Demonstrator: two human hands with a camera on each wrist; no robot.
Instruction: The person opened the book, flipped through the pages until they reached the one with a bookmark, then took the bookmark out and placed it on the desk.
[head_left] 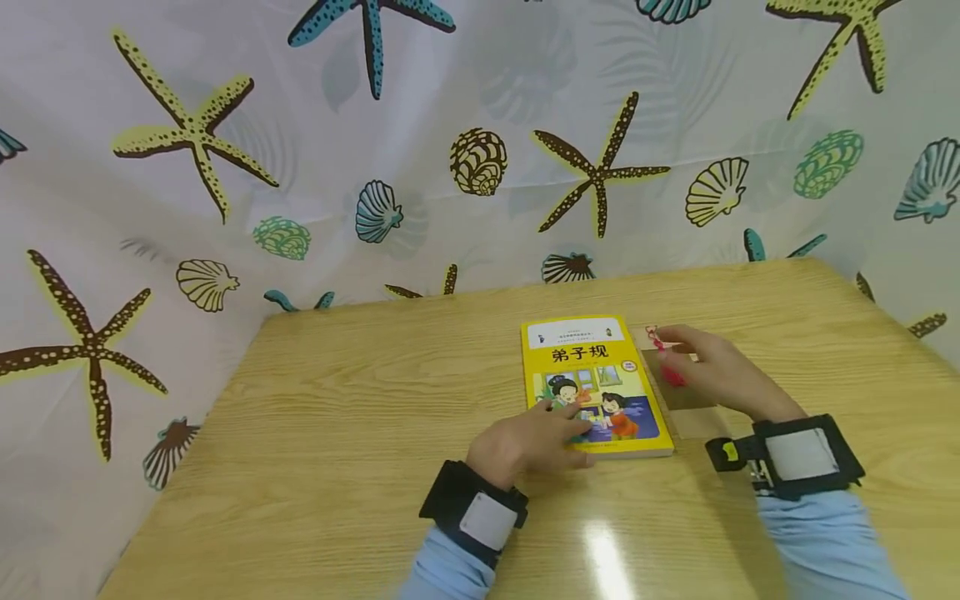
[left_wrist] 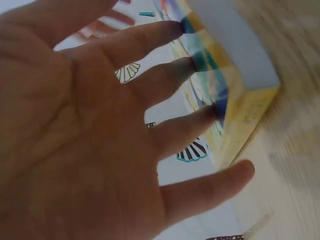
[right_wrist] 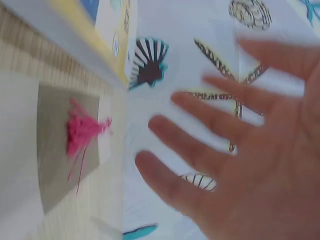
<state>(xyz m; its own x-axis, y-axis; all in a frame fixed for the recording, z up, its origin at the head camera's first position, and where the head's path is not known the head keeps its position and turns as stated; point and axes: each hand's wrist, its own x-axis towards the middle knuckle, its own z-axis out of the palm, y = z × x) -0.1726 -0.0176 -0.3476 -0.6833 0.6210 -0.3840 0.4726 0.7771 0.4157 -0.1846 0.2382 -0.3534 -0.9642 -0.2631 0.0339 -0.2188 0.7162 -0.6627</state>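
Note:
A yellow book (head_left: 581,354) with cartoon figures on its cover lies flat on the table. My left hand (head_left: 531,442) rests its spread fingertips on the lower left of the cover; the left wrist view shows the fingers (left_wrist: 165,132) straight on the book (left_wrist: 250,107). To the right of the book lies a flat card or bookmark (head_left: 693,422) with a pink tassel (head_left: 672,377). My right hand (head_left: 723,375) hovers over it, fingers extended. In the right wrist view the tassel (right_wrist: 84,131) lies apart from the right hand (right_wrist: 250,145), which holds nothing.
The wooden table (head_left: 337,417) reaches out on both sides of the book. Behind it hangs a white cloth (head_left: 450,83) printed with starfish and shells. Both wrists wear black straps, the right one (head_left: 806,454) with a buckle.

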